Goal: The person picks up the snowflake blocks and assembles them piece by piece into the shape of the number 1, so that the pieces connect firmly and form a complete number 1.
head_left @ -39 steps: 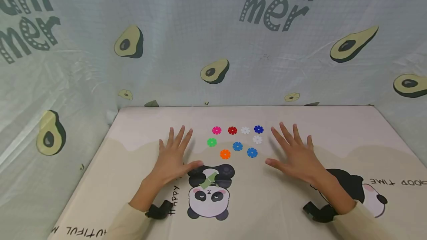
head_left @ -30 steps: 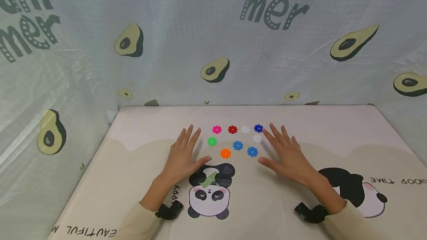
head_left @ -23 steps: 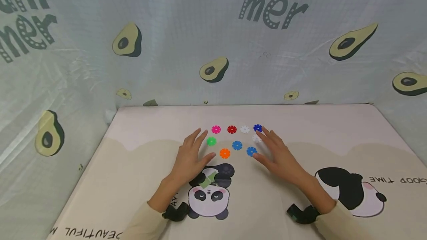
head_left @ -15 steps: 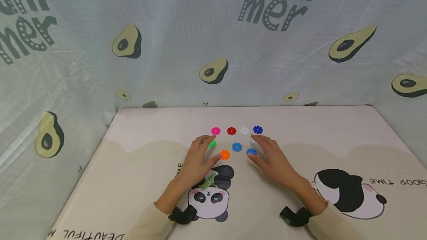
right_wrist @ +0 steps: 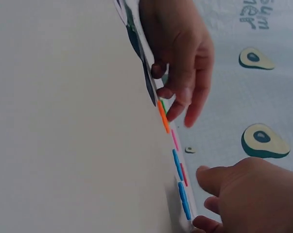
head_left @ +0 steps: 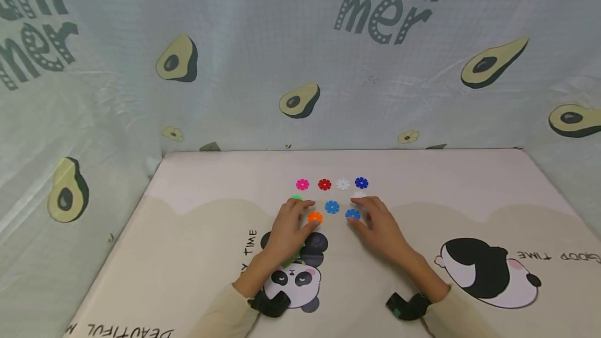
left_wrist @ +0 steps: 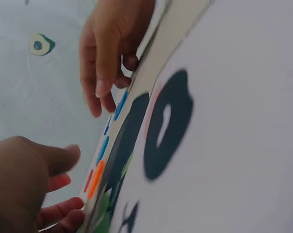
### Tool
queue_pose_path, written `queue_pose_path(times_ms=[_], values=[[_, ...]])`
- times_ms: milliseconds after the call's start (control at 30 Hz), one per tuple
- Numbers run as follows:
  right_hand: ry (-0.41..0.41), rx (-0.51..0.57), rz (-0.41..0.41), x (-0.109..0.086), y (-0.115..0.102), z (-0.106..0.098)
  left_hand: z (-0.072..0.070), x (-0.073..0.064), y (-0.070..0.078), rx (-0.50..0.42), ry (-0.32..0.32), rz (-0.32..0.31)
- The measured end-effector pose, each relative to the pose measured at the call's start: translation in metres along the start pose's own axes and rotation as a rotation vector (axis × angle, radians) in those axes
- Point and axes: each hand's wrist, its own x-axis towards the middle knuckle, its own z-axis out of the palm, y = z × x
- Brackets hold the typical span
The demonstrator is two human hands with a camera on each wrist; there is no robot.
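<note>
Several notched, flower-shaped plastic discs lie flat on the table in the head view. My left hand (head_left: 290, 229) hovers at the orange disc (head_left: 315, 217), thumb and forefinger apart on its near and far sides. It partly hides the green disc (head_left: 297, 197). My right hand (head_left: 381, 227) is bent over the nearer right blue disc (head_left: 352, 214), thumb close to that disc's edge. Its forefinger covers part of a white disc (head_left: 359, 194). Between the hands lies another blue disc (head_left: 332, 207). In the left wrist view, neither hand visibly holds anything.
Behind them run a pink disc (head_left: 302, 184), a red disc (head_left: 324, 184), a second white disc (head_left: 343, 184) and a dark blue disc (head_left: 361, 182). The tablecloth (head_left: 188, 254) bears printed pandas and lettering. An avocado-print curtain (head_left: 235, 67) rises at the back.
Both hands have moved inward from either side of the discs, their spread fingers bending and lowering over the group. The discs have stayed in place.
</note>
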Motion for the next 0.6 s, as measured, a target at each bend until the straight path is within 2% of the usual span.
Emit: queue_pose_path(times_ms=[133,267,433,600], values=[[-0.002,-0.02,-0.013,-0.001,0.005,0.001,0.009,0.002,-0.005,0.006,0.038,0.012],[0.037,-0.058,-0.04,-0.002,0.01,0.001,0.014,0.004,-0.007,0.038,0.019,0.046],[0.034,-0.058,-0.047,-0.003,0.013,0.004,0.013,0.003,-0.007,0.105,-0.004,0.057],[0.017,-0.05,-0.025,-0.003,0.01,0.009,0.008,0.001,-0.009,0.113,-0.004,0.047]])
